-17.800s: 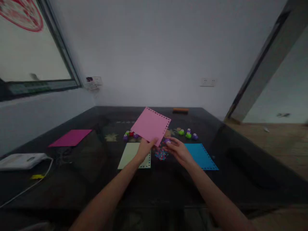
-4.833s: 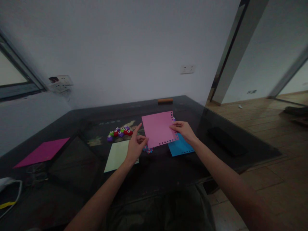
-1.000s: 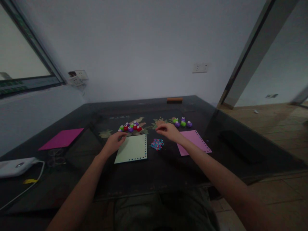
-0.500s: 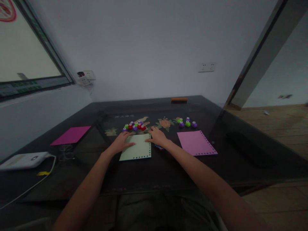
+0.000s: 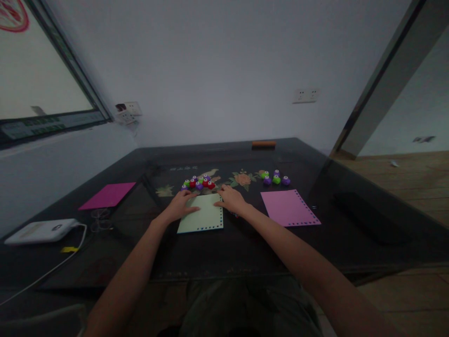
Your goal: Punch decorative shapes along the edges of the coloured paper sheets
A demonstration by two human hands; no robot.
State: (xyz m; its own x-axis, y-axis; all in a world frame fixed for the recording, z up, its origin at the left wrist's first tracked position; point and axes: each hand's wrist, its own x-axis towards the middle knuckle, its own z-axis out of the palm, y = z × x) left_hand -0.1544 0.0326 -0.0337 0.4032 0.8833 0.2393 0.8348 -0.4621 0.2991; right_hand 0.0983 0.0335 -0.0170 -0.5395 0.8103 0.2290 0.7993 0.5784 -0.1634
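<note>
A pale yellow-green sheet of paper with a row of dark dots or holes along its right and near edges lies on the black table. My left hand rests on its left side, thumb and fingers apart. On its upper right corner lies my right hand, fingers also stretched out and nothing visibly gripped. Just beyond the sheet sits a cluster of small red, green and purple balls with eyes. Something small and colourful, mostly hidden, is under my right wrist.
A pink dotted sheet lies right, with several purple and green eye balls behind it. At the left are a magenta sheet, clear coiled cord and white device with cable. A dark flat object lies far right.
The view has shifted slightly, so everything sits a little further right in the picture. Both hands stay spread on the pale sheet in nearly the same pose.
</note>
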